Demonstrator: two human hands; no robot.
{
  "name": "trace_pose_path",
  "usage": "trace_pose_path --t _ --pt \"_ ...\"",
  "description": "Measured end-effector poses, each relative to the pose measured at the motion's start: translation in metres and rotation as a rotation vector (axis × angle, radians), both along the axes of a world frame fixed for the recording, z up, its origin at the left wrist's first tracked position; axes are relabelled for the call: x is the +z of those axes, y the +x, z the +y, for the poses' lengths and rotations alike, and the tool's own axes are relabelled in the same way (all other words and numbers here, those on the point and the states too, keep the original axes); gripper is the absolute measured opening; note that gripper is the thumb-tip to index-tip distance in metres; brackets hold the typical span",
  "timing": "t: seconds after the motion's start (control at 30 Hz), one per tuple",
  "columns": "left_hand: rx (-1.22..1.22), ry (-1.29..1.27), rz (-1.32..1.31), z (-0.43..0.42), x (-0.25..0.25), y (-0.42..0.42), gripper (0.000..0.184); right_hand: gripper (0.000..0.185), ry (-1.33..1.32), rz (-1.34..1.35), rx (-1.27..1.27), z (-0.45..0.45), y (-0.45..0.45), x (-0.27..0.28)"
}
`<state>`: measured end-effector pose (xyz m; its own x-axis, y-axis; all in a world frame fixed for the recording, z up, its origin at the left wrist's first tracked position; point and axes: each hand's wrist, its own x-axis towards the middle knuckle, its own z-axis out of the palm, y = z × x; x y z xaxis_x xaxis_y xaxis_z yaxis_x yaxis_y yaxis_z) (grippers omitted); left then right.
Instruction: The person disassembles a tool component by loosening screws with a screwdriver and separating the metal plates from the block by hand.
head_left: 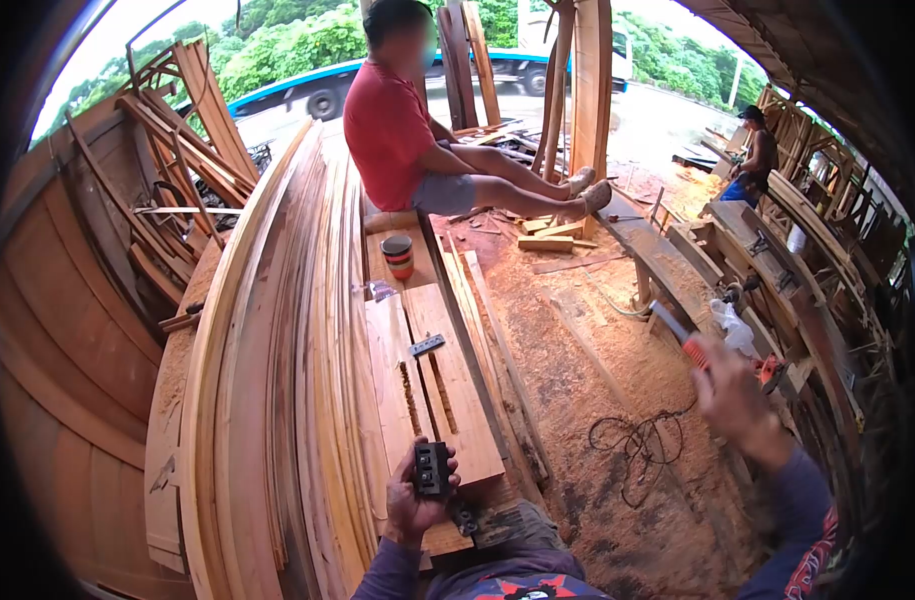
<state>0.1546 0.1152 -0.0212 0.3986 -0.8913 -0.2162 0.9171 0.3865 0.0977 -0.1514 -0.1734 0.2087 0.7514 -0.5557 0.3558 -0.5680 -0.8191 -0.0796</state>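
Note:
My left hand (409, 512) is closed around a small black block with metal fittings (432, 470), held over the near end of the timbers. Off to the right, my right hand (735, 398) grips a red-handled tool (694, 352) with a long grey end pointing up and left; its exact kind is blurred. In front of my left hand lie two pale timbers side by side, the left timber (385, 345) and the right timber (467, 400), with rough slots cut into them. A small grey metal block with a row of holes (426, 346) rests across their tops.
A striped cup (398, 262) and a crumpled plastic wrapper (381, 291) sit beyond the timbers. Long boards (277, 350) are stacked left. A person in red (387, 125) sits ahead, legs stretched across. A black cord (637, 445) lies on sawdust. Another person (757, 155) stands far right.

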Motion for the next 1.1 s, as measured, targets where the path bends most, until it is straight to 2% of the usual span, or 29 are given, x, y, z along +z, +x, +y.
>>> trace_pose_path --t 0.17,0.3,0.5,0.6,0.73,0.87,1.03,1.1 --pt "0.052 0.026 -0.05 -0.003 0.006 0.005 0.027 0.041 0.132 -0.004 0.087 0.037 0.006 -0.007" --pt "0.022 0.042 -0.113 -0.013 0.011 0.001 0.027 0.04 0.065 -0.076 0.065 0.03 0.002 0.006" --pt "0.028 0.006 -0.104 -0.021 0.009 -0.006 0.029 0.041 0.182 -0.047 -0.071 0.022 -0.004 0.016" --pt "0.025 -0.032 -0.104 -0.021 0.009 -0.007 0.031 0.04 0.03 -0.091 -0.006 0.014 -0.005 0.013" --pt "0.073 -0.027 -0.125 -0.017 0.01 -0.008 0.039 0.044 0.155 -0.01 -0.083 0.018 -0.002 0.019" --pt "0.121 -0.002 -0.129 -0.015 0.011 -0.009 0.047 0.045 0.112 -0.043 -0.046 0.012 -0.006 0.005" --pt "0.116 0.027 -0.118 -0.007 0.007 -0.008 0.049 0.045 -0.016 0.009 -0.147 -0.036 -0.013 0.017" --pt "0.086 -0.072 -0.068 -0.003 -0.003 -0.005 0.046 0.044 -0.059 -0.041 -0.228 -0.069 -0.021 0.027"
